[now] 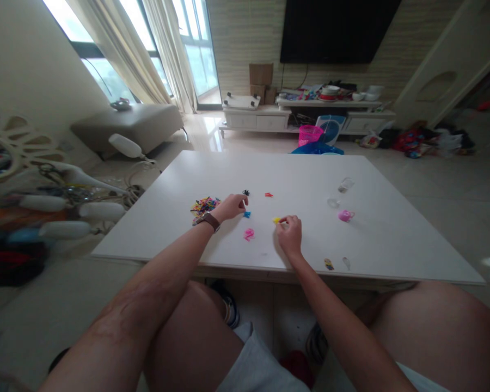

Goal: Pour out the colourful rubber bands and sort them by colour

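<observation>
My left hand (pixel 237 205) is over the white table, its thumb and fingers curled together; anything in them is too small to make out. Just below those fingertips lies a small blue pile (pixel 247 214), and a black pile (pixel 246 193) is just beyond. Beside my left wrist spreads a heap of mixed, multicoloured small pieces (pixel 204 206). My right hand (pixel 289 233) is closed in a pinch at the yellow pieces (pixel 276 220). Pink pieces (pixel 249 234) lie between my hands, nearer to me, and orange-red pieces (pixel 268 194) farther off.
On the right of the table (pixel 212 169) are a pink teapot-shaped item (pixel 345 216), a clear container (pixel 345 185) and a clear round piece (pixel 333 202). A small yellow-and-dark flat item (pixel 329 264) and a clear piece (pixel 346 263) lie near the front edge.
</observation>
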`<state>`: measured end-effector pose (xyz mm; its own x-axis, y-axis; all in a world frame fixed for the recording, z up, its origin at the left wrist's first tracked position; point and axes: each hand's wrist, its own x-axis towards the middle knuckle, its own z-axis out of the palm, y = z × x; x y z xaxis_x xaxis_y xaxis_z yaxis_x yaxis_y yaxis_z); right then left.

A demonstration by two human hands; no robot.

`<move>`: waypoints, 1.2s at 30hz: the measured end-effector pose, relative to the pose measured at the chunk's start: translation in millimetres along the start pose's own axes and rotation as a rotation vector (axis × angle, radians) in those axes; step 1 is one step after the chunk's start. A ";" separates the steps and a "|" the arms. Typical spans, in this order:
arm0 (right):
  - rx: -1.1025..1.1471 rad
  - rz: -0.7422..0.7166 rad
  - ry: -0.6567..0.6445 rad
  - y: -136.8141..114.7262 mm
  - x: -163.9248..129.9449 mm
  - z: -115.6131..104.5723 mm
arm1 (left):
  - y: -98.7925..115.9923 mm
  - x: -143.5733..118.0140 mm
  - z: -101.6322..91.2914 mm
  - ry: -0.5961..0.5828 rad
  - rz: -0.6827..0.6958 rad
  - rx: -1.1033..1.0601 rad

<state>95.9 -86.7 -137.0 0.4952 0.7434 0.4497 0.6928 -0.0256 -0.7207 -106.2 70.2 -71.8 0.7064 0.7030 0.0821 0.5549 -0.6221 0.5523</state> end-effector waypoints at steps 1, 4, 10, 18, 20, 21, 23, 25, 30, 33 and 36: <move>-0.001 -0.001 0.001 -0.1 0.0 -0.1 | -1.0 -0.2 -0.5 0.001 -0.008 -0.004; 0.000 -0.002 0.000 -0.3 0.2 -0.6 | -1.7 -1.1 -3.0 0.004 -0.033 -0.021; 0.000 0.004 -0.007 -0.4 0.1 -0.8 | 0.3 -0.1 -12.3 0.034 -0.074 -0.008; -0.004 0.003 -0.012 1.2 0.8 -0.7 | 2.5 -4.0 -21.3 0.010 -0.126 -0.019; -0.002 0.002 -0.013 1.2 0.9 -0.6 | 3.5 -4.9 -21.2 -0.008 -0.129 -0.026; -0.001 0.001 -0.013 1.1 0.9 -0.5 | 4.4 -5.1 -21.0 -0.022 -0.123 -0.028; 0.000 0.001 -0.009 0.6 0.6 -0.3 | 7.7 -5.3 -20.5 -0.069 -0.101 -0.032; -0.001 0.003 -0.006 0.0 0.2 -0.2 | 13.7 -5.8 -20.3 -0.132 -0.075 -0.043; 0.002 -0.006 -0.008 0.2 -0.1 -0.1 | 34.4 -10.1 -17.9 -0.353 -0.002 -0.101; 0.001 -0.010 -0.008 1.0 0.2 0.3 | 42.4 -13.6 -10.7 -0.475 0.015 -0.119; 0.000 -0.008 -0.010 1.1 0.5 0.7 | 46.0 -15.3 -1.4 -0.497 0.008 -0.092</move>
<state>96.5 -85.8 -137.8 0.4846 0.7503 0.4497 0.6963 -0.0197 -0.7175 -92.1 31.4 -46.4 0.8464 0.4359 -0.3058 0.5237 -0.5778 0.6260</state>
